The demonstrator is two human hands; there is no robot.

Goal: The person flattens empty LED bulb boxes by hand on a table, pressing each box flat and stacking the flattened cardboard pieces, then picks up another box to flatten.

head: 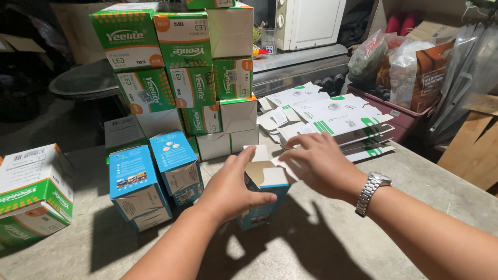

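Near the middle of the desk, the left hand is gripping a blue box upright while the right hand's loosely spread fingers are working its open top flaps, best folded with the box steadied.

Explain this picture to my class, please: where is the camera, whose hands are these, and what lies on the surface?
The single picture comes from a camera worn on a person's head, looking down at that person's own two bare hands. No machine is involved. The left hand grips a small blue carton that stands on the grey table. The right hand, with a metal wristwatch on its wrist, reaches over the carton's open top flaps. To the left stand more blue cartons, closed. Behind them rises a stack of green and white boxes. Another green and white box lies at the far left. Behind the right hand lies a pile of flat, unfolded cartons.
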